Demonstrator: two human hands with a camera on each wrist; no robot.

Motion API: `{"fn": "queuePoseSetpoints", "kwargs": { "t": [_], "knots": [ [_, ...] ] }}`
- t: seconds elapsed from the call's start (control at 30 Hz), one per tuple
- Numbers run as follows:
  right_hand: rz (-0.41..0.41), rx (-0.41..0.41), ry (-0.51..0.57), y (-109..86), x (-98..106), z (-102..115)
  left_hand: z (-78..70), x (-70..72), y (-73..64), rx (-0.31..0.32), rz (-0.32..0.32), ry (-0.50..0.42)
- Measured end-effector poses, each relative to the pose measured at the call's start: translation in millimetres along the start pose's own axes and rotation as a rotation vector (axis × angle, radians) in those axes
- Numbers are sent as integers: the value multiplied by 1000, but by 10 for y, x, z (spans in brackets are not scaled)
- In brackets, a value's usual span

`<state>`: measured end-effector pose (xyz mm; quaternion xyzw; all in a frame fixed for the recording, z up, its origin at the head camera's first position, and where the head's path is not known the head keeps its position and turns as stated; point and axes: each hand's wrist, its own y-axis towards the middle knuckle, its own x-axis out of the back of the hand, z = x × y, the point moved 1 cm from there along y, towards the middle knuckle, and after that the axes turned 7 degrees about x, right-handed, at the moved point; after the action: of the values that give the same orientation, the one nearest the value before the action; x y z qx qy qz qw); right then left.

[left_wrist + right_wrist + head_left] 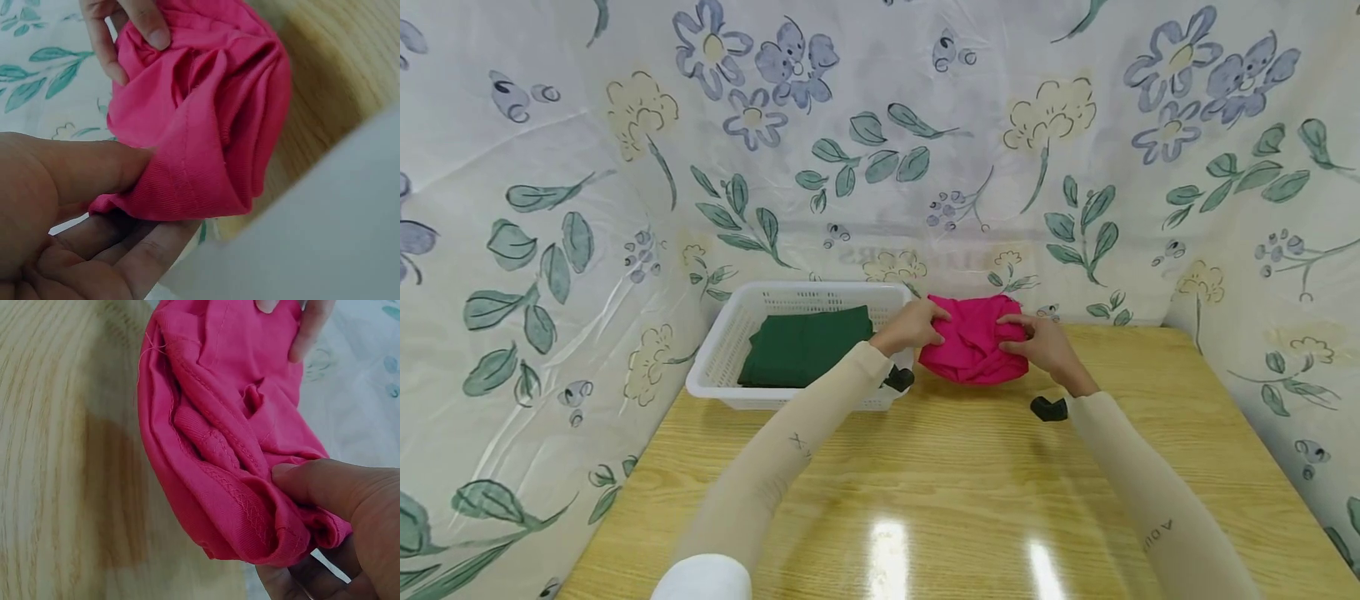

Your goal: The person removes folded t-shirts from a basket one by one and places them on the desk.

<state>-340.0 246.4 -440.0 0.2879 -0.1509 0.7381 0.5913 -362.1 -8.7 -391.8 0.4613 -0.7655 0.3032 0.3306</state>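
A bright pink piece of clothing point(973, 342), bunched and folded with stitched hems showing, is held between both hands just right of the basket. My left hand point(917, 325) pinches its left edge, thumb on top and fingers beneath, as the left wrist view point(81, 212) shows. At the opposite edge, my right hand point(1045, 343) grips the cloth the same way, with the thumb pressed on a seam in the right wrist view. Whether the garment's underside touches the table cannot be told.
A white plastic basket point(718, 390) with perforated walls stands on the left, and a folded dark green cloth point(808, 346) lies inside it. Under everything is a wooden table point(940, 475). Flower-patterned sheeting point(880, 200) rises behind and at both sides.
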Motion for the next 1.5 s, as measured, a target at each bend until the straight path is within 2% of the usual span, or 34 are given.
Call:
{"fn": "queuePoseSetpoints", "kwargs": {
  "t": [0.17, 0.43, 0.63, 0.73, 0.83, 0.93, 1.03, 1.33, 1.43, 1.5],
  "knots": [
    [0, -34, -1, 8, -50, -80, -59, -81, 90, 10, 56, -4],
    [-5, -41, -25, 31, -134, -148, -40, -160, 178, 85, 91, 20],
    [10, -77, -36, 72, -148, -211, -57, -191, 217, 100, 95, 53],
    [19, -90, -42, 78, -143, -240, -74, -219, 246, 101, 92, 134],
    [28, -105, -39, 83, -145, -284, -85, -269, 281, 92, 103, 275],
    [42, -112, -53, 89, -153, -333, -101, -325, 291, 90, 154, 423],
    [60, -109, -72, 88, -164, -363, -112, -364, 270, 101, 181, 503],
    [70, -98, -104, 22, -149, -387, -128, -374, 216, 110, 200, 497],
    [60, -89, -125, -1, -105, -376, -140, -350, 219, 108, 207, 458],
    [41, -79, -143, -19, -68, -359, -141, -320, 227, 93, 182, 431]
  ]
}}
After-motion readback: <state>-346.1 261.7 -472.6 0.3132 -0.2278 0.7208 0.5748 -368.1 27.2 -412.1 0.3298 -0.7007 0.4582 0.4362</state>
